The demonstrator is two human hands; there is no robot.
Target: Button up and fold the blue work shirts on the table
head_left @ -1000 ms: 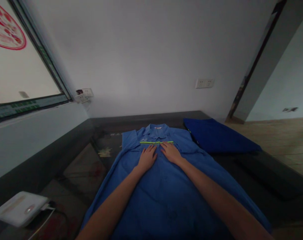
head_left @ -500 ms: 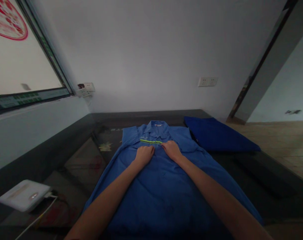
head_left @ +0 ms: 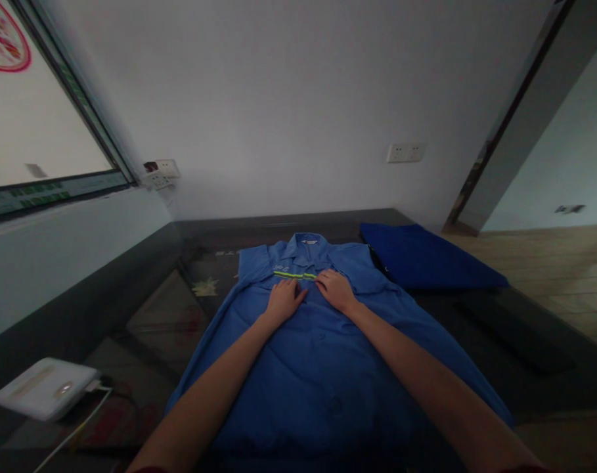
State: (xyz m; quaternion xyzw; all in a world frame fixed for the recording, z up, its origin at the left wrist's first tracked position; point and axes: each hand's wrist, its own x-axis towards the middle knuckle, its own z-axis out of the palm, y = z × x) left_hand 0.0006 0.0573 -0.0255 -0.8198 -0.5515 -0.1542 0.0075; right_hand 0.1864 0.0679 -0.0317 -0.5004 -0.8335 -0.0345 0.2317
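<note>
A blue work shirt (head_left: pixel 322 368) lies spread with its front up and its collar at the far end. A yellow-green stripe (head_left: pixel 288 274) crosses its chest, broken at the front opening. My left hand (head_left: pixel 284 299) rests on the cloth just below the stripe, thumb apart from the fingers, holding nothing visible. My right hand (head_left: pixel 336 289) lies on the chest beside the opening, its fingertips touching the stripe's right part. Its fingers look loosely bent and apart, and the cloth beneath them is hidden.
The dark glossy table (head_left: pixel 155 315) meets the wall. Folded darker blue cloth (head_left: pixel 426 259) lies at the right, with a flat black object (head_left: pixel 517 335) nearer me. At the left sits a white box-like device (head_left: pixel 46 389) with a cable (head_left: pixel 76 430).
My left hand has loosened from a curled pose, its thumb now apart, and lies slightly nearer the stripe. My right hand stays almost in place on the shirt. The view has shifted slightly.
</note>
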